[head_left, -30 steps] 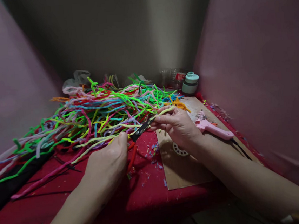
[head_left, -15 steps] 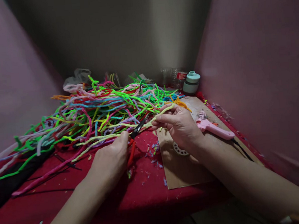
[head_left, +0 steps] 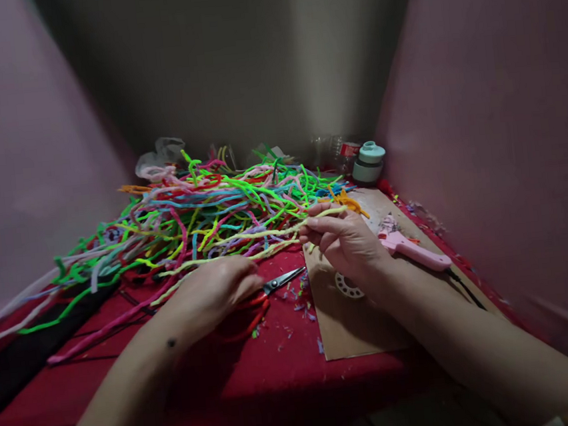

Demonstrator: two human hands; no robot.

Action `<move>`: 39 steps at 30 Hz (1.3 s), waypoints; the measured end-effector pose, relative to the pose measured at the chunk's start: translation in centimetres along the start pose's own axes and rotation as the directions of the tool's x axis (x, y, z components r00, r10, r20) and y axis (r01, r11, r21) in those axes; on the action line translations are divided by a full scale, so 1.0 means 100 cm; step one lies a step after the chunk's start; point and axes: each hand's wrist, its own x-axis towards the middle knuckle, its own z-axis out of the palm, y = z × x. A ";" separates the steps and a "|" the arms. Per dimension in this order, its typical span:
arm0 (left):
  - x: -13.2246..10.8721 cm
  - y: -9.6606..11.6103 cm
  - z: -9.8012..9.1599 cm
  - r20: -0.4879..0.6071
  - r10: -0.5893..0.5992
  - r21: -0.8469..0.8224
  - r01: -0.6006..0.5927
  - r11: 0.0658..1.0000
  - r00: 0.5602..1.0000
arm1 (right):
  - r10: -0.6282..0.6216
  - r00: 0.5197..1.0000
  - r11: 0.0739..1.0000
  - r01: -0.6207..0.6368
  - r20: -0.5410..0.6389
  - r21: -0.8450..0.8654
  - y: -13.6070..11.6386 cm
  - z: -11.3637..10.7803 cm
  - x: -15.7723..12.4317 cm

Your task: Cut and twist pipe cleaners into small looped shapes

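Observation:
My right hand (head_left: 344,237) is closed in a pinch on a pale yellow pipe cleaner (head_left: 286,230). Its tip sticks out past my fingers, and the strand runs left over the pile. My left hand (head_left: 228,285) is turned palm down, fingers bent, at the red handles of the scissors (head_left: 280,280). The blades lie low over the red cloth and point right, toward the cardboard. My left hand partly hides the handles. A large heap of coloured pipe cleaners (head_left: 232,201) spreads behind both hands.
A cardboard sheet (head_left: 338,331) lies under my right forearm, with a white ring with holes (head_left: 347,286) on it. The pink glue gun (head_left: 418,252) rests there too, its cord trailing right. A teal-lidded jar (head_left: 368,162) stands behind. Fluff scraps dot the red cloth (head_left: 288,360).
My left hand has rolled palm down, and the scissors have swung lower, their blades now pointing right, away from the pale yellow strand. My right hand keeps its pinch.

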 end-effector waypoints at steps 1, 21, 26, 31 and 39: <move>0.005 0.007 0.002 -0.004 -0.060 -0.224 0.058 0.973 0.998 | 0.019 1.000 1.000 -0.019 0.005 0.011 0.000 0.001 -0.001; 0.046 0.039 0.024 -0.103 -0.377 -0.964 -0.185 -0.189 0.921 | -0.063 0.996 0.990 0.054 0.069 0.128 0.000 0.011 -0.005; 0.048 0.031 -0.001 -0.162 -0.541 -0.890 -0.359 -0.280 0.825 | 0.005 1.000 0.961 -0.007 0.008 0.277 -0.010 0.010 0.004; 0.042 0.034 -0.014 -0.272 -0.552 -0.824 -0.487 -0.288 0.788 | 0.092 0.986 0.916 -0.030 -0.138 0.399 -0.020 0.018 0.013; 0.039 0.029 -0.012 -0.372 -0.515 -0.785 -0.558 -0.269 0.772 | 0.214 0.958 0.888 -0.109 -0.191 0.447 -0.023 0.018 0.007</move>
